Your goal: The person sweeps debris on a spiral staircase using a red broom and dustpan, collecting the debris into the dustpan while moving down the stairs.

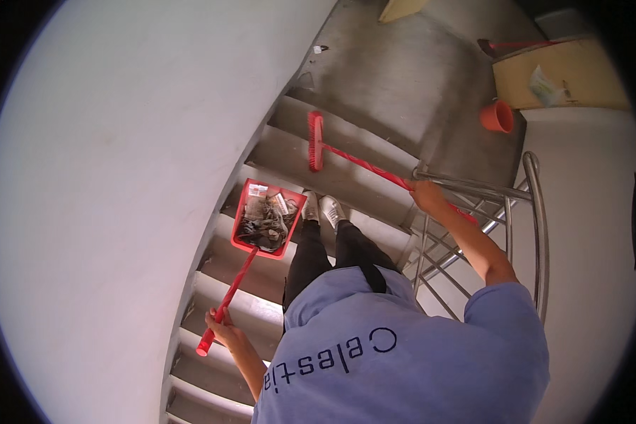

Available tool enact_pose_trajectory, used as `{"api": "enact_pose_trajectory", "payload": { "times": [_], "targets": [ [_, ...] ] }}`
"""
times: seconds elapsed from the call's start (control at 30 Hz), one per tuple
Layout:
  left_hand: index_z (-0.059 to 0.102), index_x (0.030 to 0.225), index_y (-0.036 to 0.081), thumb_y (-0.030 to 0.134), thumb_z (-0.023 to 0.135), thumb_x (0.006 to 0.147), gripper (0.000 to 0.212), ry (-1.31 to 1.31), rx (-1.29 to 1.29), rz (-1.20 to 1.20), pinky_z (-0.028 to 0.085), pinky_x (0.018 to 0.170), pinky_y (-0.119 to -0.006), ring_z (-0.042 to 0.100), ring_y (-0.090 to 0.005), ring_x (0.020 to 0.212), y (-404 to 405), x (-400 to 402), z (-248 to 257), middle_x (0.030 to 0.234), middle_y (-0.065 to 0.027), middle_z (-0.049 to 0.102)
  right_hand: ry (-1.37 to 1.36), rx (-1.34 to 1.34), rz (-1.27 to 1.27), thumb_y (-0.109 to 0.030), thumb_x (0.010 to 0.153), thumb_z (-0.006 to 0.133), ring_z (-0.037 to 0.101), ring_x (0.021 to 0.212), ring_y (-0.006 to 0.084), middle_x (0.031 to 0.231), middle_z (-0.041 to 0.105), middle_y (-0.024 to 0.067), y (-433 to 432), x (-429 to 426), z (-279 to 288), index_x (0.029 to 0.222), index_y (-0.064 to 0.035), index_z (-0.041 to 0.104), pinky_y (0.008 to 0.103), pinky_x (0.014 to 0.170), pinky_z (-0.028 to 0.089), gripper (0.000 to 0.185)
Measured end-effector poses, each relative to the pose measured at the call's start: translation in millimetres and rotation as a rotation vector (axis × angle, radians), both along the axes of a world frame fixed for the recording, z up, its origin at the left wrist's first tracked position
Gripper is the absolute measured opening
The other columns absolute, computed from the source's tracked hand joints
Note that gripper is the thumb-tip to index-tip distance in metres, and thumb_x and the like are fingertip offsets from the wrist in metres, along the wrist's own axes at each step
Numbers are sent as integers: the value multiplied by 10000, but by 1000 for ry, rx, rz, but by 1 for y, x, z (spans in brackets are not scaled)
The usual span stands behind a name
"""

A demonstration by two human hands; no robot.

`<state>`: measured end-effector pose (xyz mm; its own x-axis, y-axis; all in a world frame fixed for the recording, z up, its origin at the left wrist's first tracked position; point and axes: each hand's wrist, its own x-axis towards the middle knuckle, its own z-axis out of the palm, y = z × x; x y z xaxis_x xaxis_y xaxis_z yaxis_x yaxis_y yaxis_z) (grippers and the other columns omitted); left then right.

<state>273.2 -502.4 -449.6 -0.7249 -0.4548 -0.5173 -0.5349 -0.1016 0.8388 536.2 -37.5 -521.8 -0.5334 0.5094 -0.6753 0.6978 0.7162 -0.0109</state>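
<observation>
My left hand is closed around the upper handle of a red long-handled dustpan. Its pan, beside my feet on the left, carries a heap of grey dust and litter with scraps of paper and packaging. In my right hand is the handle of a red push broom. The broom's bristled head is over the steps ahead of my shoes, its bristles pointing left toward the wall. Whether the bristles touch a step, I cannot tell.
I stand on a concrete staircase between a white wall and a metal railing. Ahead is a landing with a red bucket beside a yellowish board. A small piece of litter lies near the wall.
</observation>
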Motion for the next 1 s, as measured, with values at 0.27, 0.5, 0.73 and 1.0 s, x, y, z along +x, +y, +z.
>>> {"api": "enact_pose_trajectory", "payload": {
  "times": [0.27,0.5,0.73,1.0],
  "targets": [
    [424,915,-53,210,528,731,338,11,-47,-118,490,628,-220,511,-188,777,6,-25,0,903,-93,465,29,-73,37,-286,741,463,526,754,311,778,546,149,7,18,-34,1093,-259,438,394,673,422,354],
    [371,1002,-60,227,527,734,422,-66,-51,-178,483,671,-233,493,-206,854,0,-40,-1,997,-119,442,-185,64,103,-254,734,477,539,717,286,734,553,126,62,18,-17,994,-227,496,389,627,423,263],
    [324,1051,-68,230,525,736,478,-98,-34,-159,474,702,-249,470,-228,904,12,-40,-12,1051,-145,413,-107,-45,172,-211,716,482,555,700,243,741,569,103,61,9,54,800,-150,590,372,604,436,150],
    [297,1064,-63,218,534,731,496,-61,-79,-293,479,697,-264,467,-232,904,-3,-49,-8,1046,-151,410,-215,154,244,-219,704,495,564,688,211,700,573,48,79,-14,8,794,-206,602,340,583,441,140]
  ]
}}
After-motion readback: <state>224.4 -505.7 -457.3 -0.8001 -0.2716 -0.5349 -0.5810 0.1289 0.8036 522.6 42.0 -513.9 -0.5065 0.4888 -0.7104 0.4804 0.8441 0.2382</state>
